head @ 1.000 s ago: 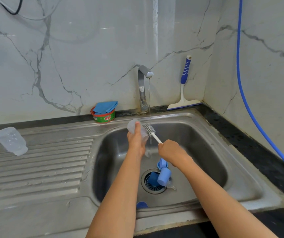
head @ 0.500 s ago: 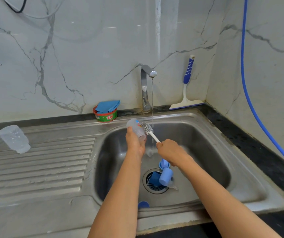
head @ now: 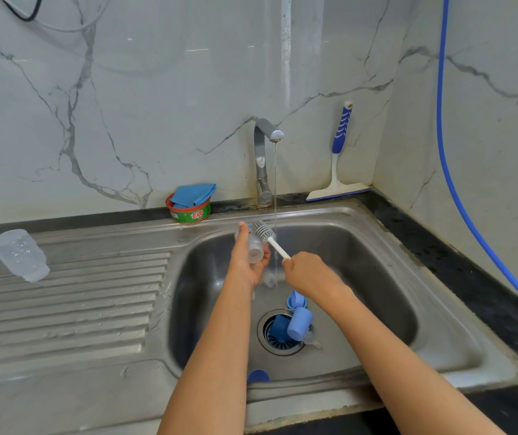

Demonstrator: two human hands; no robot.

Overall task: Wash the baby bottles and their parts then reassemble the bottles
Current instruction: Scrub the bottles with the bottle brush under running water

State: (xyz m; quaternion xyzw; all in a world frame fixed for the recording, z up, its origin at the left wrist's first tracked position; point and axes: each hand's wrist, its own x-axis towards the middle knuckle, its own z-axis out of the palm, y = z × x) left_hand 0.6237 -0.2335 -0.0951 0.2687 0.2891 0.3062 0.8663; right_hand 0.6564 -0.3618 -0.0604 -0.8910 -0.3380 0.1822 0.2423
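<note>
My left hand [head: 245, 262] grips a small clear baby bottle [head: 255, 248] over the sink basin [head: 361, 265], its mouth facing me. My right hand [head: 306, 273] holds the white handle of a bottle brush [head: 265, 232], whose bristle head lies against the bottle's outside near the thin water stream. A second clear bottle [head: 19, 254] lies on the drainboard at far left. Blue caps [head: 298, 321] and a clear teat [head: 312, 339] sit on the drain. Another blue part [head: 257, 375] shows at the basin's near edge.
The tap [head: 264, 158] is running at the back of the sink. A green soap tub with a blue cloth [head: 190, 204] stands left of it. A blue-handled squeegee [head: 339, 158] leans in the corner. A blue hose [head: 458, 189] hangs along the right wall.
The bottle has turned in my left hand so its mouth now faces me. The brush head has shifted slightly up along the bottle. The view has shifted slightly.
</note>
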